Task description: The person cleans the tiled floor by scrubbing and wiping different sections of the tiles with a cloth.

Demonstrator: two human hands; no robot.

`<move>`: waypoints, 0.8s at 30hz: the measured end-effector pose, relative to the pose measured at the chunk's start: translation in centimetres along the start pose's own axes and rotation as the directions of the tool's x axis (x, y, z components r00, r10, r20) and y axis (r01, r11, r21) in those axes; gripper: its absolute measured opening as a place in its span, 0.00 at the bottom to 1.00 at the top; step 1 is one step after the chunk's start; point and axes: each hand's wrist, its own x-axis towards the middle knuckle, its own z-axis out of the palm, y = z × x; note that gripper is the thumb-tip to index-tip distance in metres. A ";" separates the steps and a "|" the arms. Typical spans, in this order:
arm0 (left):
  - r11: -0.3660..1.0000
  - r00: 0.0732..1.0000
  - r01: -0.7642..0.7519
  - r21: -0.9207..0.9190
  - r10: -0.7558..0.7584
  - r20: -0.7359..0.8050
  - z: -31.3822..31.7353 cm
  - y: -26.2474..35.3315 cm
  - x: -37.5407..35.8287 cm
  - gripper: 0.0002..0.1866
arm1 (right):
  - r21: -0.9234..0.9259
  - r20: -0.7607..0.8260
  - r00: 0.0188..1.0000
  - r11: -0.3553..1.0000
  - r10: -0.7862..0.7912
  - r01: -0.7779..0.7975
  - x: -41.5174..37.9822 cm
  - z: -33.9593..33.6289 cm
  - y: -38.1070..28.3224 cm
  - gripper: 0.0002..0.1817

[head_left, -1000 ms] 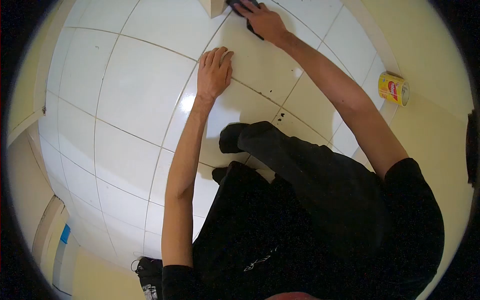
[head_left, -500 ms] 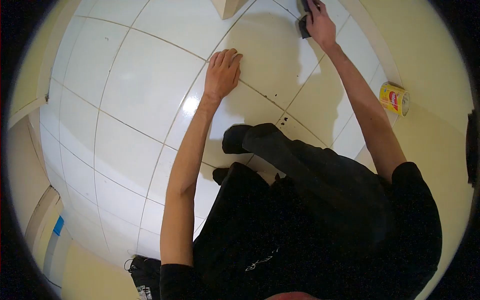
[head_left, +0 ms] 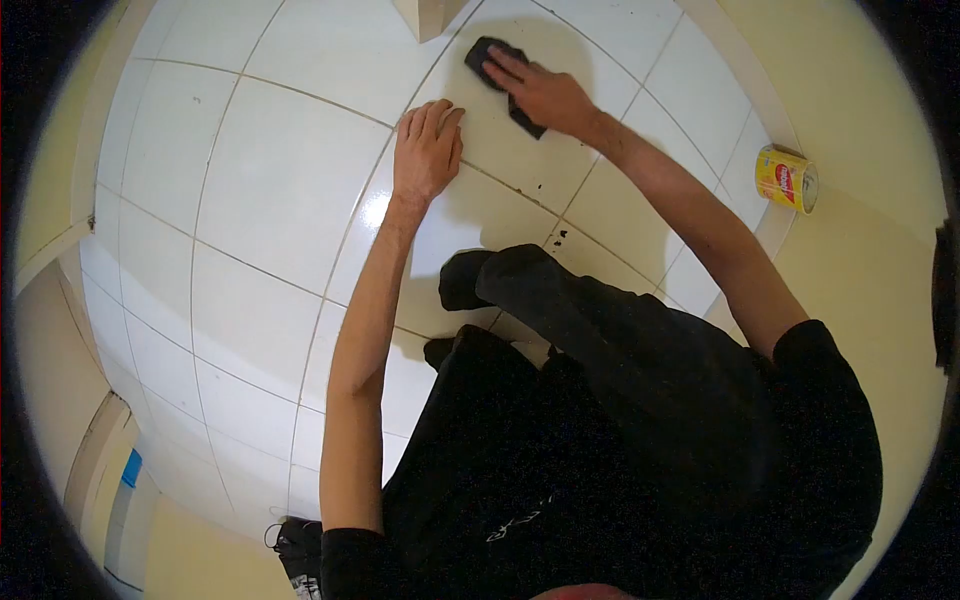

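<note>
I crouch over a white tiled floor (head_left: 270, 170). My left hand (head_left: 427, 148) rests flat on a tile with its fingers stretched out, holding nothing. My right hand (head_left: 545, 92) presses a dark cloth (head_left: 492, 55) onto the floor further ahead. Part of the cloth shows in front of my fingers and a strip sticks out under my palm. Small dark specks (head_left: 558, 236) lie on the tiles between my right arm and my knee.
A yellow tin (head_left: 787, 179) with a red label lies on its side by the cream wall (head_left: 860, 90) on the right. A beige post corner (head_left: 425, 15) stands at the top. My black-clad leg (head_left: 560, 300) is bent below my arms.
My right hand has swept the cloth back from the far right toward the left and nearer to me. My left hand has stayed planted on the tile.
</note>
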 end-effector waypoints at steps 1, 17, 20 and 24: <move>1.000 1.000 0.000 0.002 0.000 -0.006 0.0 0.0 -0.1 0.17 | 0.005 -0.031 0.998 0.998 0.060 -0.060 0.1 0.0 1.0 0.39; 1.000 1.000 -0.001 -0.003 0.001 -0.029 0.0 0.1 -0.1 0.18 | 0.190 -0.287 0.921 0.958 0.262 -0.214 0.4 -2.0 5.8 0.33; 1.000 1.000 -0.001 0.001 0.001 -0.008 -0.4 0.3 0.1 0.18 | 0.168 -0.076 0.989 0.980 0.123 -0.109 0.3 -3.1 0.2 0.37; 1.000 1.000 0.010 0.003 -0.010 -0.025 -0.4 0.4 0.2 0.19 | 0.114 0.081 0.991 0.989 -0.105 0.096 -1.6 -1.5 -3.7 0.42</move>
